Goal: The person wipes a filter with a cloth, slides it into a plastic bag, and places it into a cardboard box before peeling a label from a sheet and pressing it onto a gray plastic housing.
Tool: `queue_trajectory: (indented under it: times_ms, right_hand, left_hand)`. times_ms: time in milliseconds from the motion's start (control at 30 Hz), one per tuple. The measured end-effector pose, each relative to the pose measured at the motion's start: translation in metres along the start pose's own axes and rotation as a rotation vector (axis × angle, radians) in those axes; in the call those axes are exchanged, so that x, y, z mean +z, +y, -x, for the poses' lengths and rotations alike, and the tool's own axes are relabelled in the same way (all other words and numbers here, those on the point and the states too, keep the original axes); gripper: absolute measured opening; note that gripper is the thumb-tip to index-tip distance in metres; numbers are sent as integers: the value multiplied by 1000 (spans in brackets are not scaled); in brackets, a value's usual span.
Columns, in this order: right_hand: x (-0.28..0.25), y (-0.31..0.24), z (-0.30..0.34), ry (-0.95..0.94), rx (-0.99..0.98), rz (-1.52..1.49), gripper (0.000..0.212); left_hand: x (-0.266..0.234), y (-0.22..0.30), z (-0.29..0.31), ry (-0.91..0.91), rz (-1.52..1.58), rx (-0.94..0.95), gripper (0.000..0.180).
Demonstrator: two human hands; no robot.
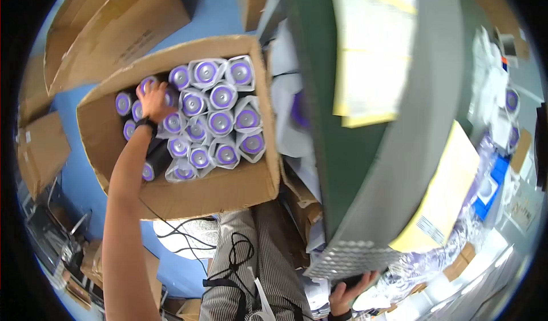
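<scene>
The purple-ringed cylinders (221,96) stood on end in an open cardboard box (234,191), left of the green work surface (357,167). Those toward the box's right side were sleeved in translucent white wrap; the dark cylinders (123,103) at its left side showed no wrap. The left hand (153,99) was positioned over the cylinders at the left, fingers spread; whether it gripped one could not be determined. The right hand (345,297) was located well apart, near the lower end of the surface; its grip could not be determined. Yellow-edged sheets (374,58) lay on the surface. Additional cartons (131,30) stood on the blue floor (74,170).
</scene>
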State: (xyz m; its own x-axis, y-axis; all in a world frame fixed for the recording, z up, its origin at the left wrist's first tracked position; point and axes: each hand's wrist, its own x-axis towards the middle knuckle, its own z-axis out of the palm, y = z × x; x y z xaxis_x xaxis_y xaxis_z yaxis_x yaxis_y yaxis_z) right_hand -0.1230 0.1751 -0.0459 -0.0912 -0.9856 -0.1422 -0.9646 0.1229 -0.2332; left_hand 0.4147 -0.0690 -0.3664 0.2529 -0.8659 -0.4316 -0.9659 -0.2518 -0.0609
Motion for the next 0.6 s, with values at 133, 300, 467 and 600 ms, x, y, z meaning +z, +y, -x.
queue_trajectory:
  times_ms: [133,300,467,600]
  right_hand:
    - [0,-30,-30,60,-13,-110,66]
    - [-12,-33,-44,64,2,-117,60]
    - [-42,-41,-53,238,105,-282,50]
    - [-69,-75,-53,27,257,-1150,38]
  left_hand:
    - [-70,-35,61,197,479,83,91]
    - [-288,-5,231,266,458,159,71]
    - [-501,8,355,484,417,476,56]
    - [-505,-57,325,575,962,1284,58]
